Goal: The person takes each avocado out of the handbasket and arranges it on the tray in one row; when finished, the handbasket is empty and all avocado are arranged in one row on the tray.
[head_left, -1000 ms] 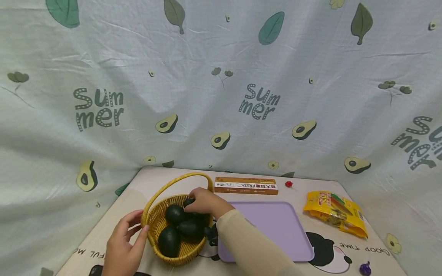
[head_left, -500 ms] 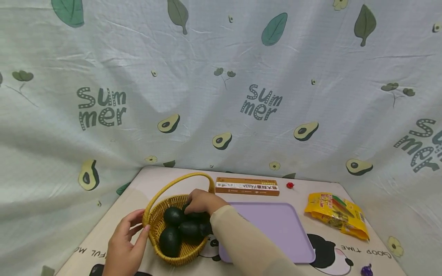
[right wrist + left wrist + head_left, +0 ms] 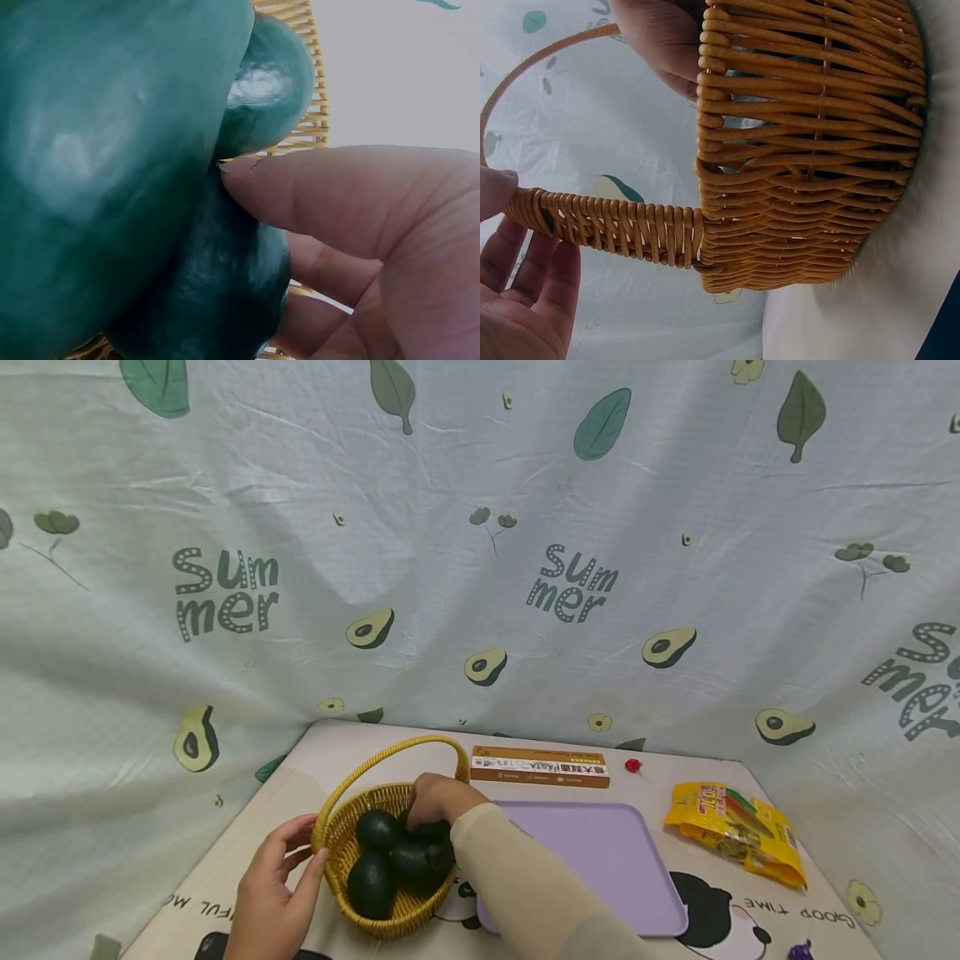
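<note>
A woven yellow basket (image 3: 341, 847) with a hoop handle (image 3: 390, 752) stands on the table's left side and holds several dark green avocados (image 3: 371, 883). My right hand (image 3: 427, 814) reaches into the basket's far side, its thumb and fingers curled round one avocado (image 3: 217, 300) that lies under another avocado (image 3: 97, 150). My left hand (image 3: 300, 852) holds the basket at its left rim. In the left wrist view the thumb (image 3: 493, 191) sits on the handle's base (image 3: 607, 229) and the fingers (image 3: 532, 277) lie below it.
A purple tray (image 3: 600, 860) lies right of the basket. A brown pasta box (image 3: 540, 767) and a red sweet (image 3: 633, 765) sit behind it. A yellow snack bag (image 3: 735, 831) lies at the right and a purple sweet (image 3: 801, 950) near the front edge. A printed cloth hangs all round.
My right hand has sunk a little deeper among the avocados and closed on one. The left hand and the basket have stayed in place.
</note>
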### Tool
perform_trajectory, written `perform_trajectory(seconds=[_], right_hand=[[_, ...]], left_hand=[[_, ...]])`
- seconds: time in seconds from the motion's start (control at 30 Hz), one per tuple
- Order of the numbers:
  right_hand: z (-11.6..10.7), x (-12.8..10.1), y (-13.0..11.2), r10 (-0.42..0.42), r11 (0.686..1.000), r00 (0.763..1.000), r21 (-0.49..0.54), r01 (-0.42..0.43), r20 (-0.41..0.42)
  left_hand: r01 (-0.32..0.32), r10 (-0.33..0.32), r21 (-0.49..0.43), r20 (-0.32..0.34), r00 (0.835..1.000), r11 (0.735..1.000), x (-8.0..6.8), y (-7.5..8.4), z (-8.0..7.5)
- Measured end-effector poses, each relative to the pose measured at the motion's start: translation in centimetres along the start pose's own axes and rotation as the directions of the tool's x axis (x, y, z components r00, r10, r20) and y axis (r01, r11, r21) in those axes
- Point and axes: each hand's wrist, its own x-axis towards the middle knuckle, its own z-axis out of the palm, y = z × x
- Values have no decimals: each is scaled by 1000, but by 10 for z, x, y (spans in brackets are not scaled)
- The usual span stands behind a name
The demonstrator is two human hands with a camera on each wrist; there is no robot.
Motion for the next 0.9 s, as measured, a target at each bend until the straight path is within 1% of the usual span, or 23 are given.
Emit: perform_trajectory(seconds=[0.17, 0.33, 0.5, 0.57, 0.67, 0.73, 0.8, 0.9], right_hand=[[0, 1, 1, -3, 999, 1000, -33, 3, 0], [0, 2, 4, -16, 999, 1000, -45, 16, 4], [2, 4, 7, -14, 1000, 1000, -8, 15, 7], [3, 4, 7, -13, 999, 1000, 32, 13, 16], [3, 3, 7, -32, 997, 999, 70, 31, 23], [2, 1, 6, -44, 996, 999, 83, 43, 17], [1, -1, 5, -64, 995, 998, 72, 64, -3], [-1, -5, 4, -78, 992, 997, 95, 80, -20]], left_hand=[[-2, 2, 6, 4, 1000, 1000, 0, 0, 1], [-28, 28, 9, 11, 1000, 1000, 1, -3, 0], [-42, 42, 4, 18, 999, 999, 2, -6, 0], [-38, 38, 5, 19, 999, 999, 2, -6, 0], [-38, 38, 4, 16, 999, 999, 2, -7, 0], [-43, 43, 4, 15, 999, 999, 2, -8, 0], [-48, 48, 9, 12, 999, 999, 2, -8, 0], [-54, 54, 17, 11, 998, 998, 1, -8, 0]])
